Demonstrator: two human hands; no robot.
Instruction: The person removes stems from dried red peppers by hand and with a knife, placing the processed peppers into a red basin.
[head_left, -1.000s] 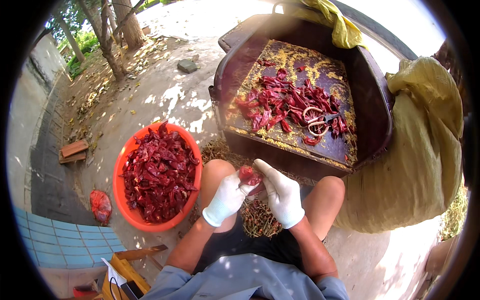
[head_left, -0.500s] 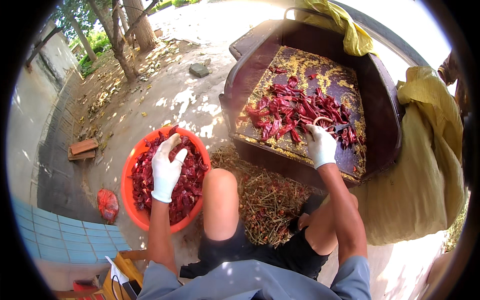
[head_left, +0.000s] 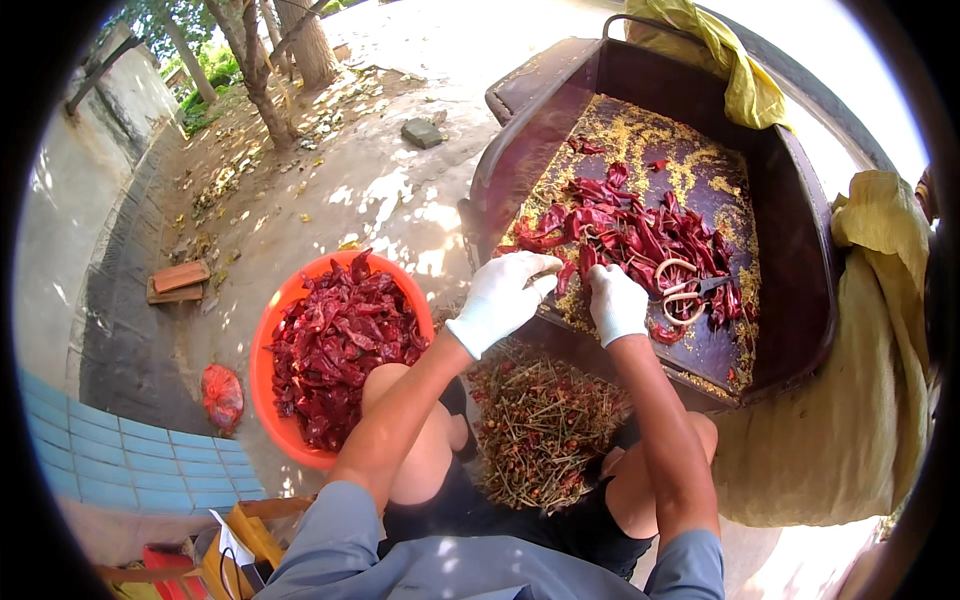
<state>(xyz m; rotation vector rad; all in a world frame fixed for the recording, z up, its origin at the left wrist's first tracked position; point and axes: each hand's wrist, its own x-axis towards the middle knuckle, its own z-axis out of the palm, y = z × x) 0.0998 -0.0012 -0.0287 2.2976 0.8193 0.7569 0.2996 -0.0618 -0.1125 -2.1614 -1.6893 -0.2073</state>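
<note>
While a dark, seed-strewn cart bed (head_left: 806, 285) spans two o'clock and a round orange plastic basin (head_left: 262, 372) sits at eight, the white-gloved left hand (head_left: 507, 296) hovers half-open, empty; the right hand (head_left: 618, 302) curls, its grip hidden, at wrinkled, leathery red peppers (head_left: 640, 225) heaped in the cart bed.

The gloved right hand (head_left: 616, 303) curls its fingers at the near edge of the red peppers (head_left: 640, 222) in the dark cart (head_left: 790, 225), just left of the scissors (head_left: 684, 296), its grip hidden. The gloved left hand (head_left: 500, 300) hangs near it, thumb and fingers parted. An orange basin (head_left: 262, 360) heaped with more peppers (head_left: 340, 340) stands to the left, and a pile of stems (head_left: 540, 425) lies between the legs (head_left: 633, 488).
</note>
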